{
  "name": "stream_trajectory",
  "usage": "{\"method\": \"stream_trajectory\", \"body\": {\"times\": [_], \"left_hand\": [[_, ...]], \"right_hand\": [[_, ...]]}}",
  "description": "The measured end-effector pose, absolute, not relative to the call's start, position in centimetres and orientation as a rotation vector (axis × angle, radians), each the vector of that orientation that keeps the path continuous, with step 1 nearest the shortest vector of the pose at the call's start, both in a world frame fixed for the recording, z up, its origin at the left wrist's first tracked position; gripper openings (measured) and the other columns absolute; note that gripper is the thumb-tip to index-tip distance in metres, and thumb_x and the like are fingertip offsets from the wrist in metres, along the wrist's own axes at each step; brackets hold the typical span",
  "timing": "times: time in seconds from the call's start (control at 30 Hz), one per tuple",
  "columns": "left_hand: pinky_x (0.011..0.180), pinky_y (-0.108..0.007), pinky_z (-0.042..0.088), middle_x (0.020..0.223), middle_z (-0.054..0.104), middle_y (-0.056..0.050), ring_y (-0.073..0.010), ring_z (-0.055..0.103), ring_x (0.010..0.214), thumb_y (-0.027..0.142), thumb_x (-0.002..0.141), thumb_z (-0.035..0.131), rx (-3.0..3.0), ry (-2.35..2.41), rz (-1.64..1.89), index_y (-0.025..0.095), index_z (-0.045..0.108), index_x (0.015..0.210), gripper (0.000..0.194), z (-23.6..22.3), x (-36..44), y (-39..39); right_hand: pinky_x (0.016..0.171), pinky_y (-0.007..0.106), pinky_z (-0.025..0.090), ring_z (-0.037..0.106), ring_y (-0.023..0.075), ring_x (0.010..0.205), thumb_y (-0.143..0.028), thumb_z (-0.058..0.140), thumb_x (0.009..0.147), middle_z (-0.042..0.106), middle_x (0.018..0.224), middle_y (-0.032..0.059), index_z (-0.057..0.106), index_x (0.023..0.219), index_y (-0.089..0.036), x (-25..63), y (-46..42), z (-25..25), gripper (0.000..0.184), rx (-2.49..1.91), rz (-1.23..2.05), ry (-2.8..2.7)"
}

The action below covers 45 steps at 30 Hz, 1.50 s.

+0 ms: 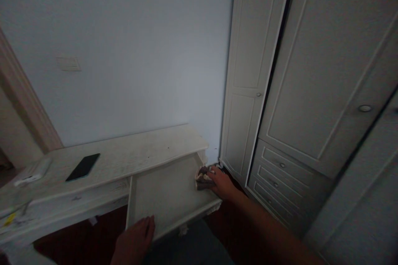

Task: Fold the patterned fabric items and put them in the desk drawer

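An open white drawer (164, 190) juts out from a white desk (124, 153). My right hand (221, 182) presses a crumpled brown and white cloth (202, 176) against the drawer's right inner side, fingers closed over it. My left hand (135, 240) rests on the drawer's front edge near its left corner, fingers together and curled over the rim.
A dark phone (83, 166) lies flat on the desk top, with a white box-shaped device (32, 172) further left. A tall white wardrobe (280, 91) with doors and small drawers stands to the right, one door ajar. A bare pale wall is behind the desk.
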<state>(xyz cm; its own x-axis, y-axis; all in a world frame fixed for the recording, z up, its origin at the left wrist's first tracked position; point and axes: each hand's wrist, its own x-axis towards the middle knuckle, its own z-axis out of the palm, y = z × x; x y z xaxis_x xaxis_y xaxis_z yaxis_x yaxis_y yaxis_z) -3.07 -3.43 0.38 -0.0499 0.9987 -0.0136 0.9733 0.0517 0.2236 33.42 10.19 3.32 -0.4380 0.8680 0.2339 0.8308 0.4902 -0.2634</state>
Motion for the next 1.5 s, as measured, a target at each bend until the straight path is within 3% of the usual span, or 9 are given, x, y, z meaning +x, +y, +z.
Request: {"method": "stream_trajectory", "body": {"times": [0.33,0.47,0.6,0.97,1.1,1.37,1.5], "left_hand": [[0.087,-0.029,0.055,0.112,0.084,-0.003,-0.0217,0.079,0.105,0.037,0.105,0.032,2.054,2.140,0.246,0.028,0.077,0.100,0.046,0.4,-2.9,-3.6],[0.092,-0.032,0.055,0.117,0.083,-0.004,-0.0228,0.078,0.110,0.037,0.106,0.029,2.049,2.145,0.215,0.029,0.077,0.105,0.048,1.0,-2.5,-3.7],[0.091,-0.033,0.056,0.119,0.083,-0.006,-0.0238,0.078,0.110,0.038,0.107,0.026,2.067,2.154,0.171,0.028,0.077,0.106,0.052,1.1,-2.4,-3.8],[0.087,-0.035,0.056,0.115,0.084,-0.006,-0.0261,0.079,0.106,0.038,0.106,0.028,2.072,2.154,0.223,0.027,0.078,0.106,0.051,0.3,-2.8,-3.5],[0.087,-0.032,0.054,0.112,0.084,-0.005,-0.0242,0.079,0.106,0.040,0.105,0.029,2.029,2.122,0.285,0.028,0.077,0.098,0.050,0.4,-2.8,-3.7],[0.091,-0.035,0.056,0.118,0.083,-0.006,-0.0238,0.078,0.105,0.042,0.107,0.024,2.036,2.102,0.325,0.029,0.077,0.102,0.054,-0.1,-2.9,-3.6],[0.109,-0.047,0.053,0.128,0.080,-0.008,-0.0299,0.073,0.123,0.038,0.102,0.037,2.246,1.987,0.329,0.030,0.079,0.111,0.043,-2.6,-4.4,-3.8]], "right_hand": [[0.104,0.037,0.045,0.056,0.0320,0.130,-0.050,0.072,0.095,0.061,0.141,0.0151,0.060,0.144,-0.021,28.9,20.6,5.4,0.058,-1.627,0.234,-2.101],[0.100,0.035,0.045,0.062,0.0295,0.120,-0.048,0.065,0.100,0.070,0.127,0.0143,0.066,0.131,-0.017,29.4,22.1,5.3,0.044,-1.637,0.275,-2.054],[0.097,0.034,0.046,0.063,0.0296,0.118,-0.048,0.069,0.097,0.073,0.124,0.0115,0.068,0.128,-0.020,30.2,22.0,5.1,0.042,-1.586,0.297,-2.075],[0.106,0.038,0.046,0.062,0.0312,0.128,-0.043,0.074,0.092,0.070,0.138,0.0121,0.066,0.136,-0.020,30.8,22.3,5.5,0.051,-1.497,0.401,-2.153],[0.110,0.039,0.044,0.059,0.0313,0.134,-0.042,0.075,0.091,0.067,0.144,0.0106,0.065,0.140,-0.022,31.0,22.0,5.7,0.054,-1.460,0.416,-2.186],[0.099,0.039,0.048,0.066,0.0320,0.117,-0.048,0.075,0.089,0.073,0.129,0.0126,0.072,0.125,-0.019,31.4,20.9,6.2,0.046,-1.492,0.451,-2.281],[0.089,0.036,0.050,0.070,0.0298,0.105,-0.050,0.080,0.081,0.077,0.114,0.0077,0.076,0.114,-0.021,33.2,19.1,6.9,0.044,-1.490,0.522,-2.414]]}}
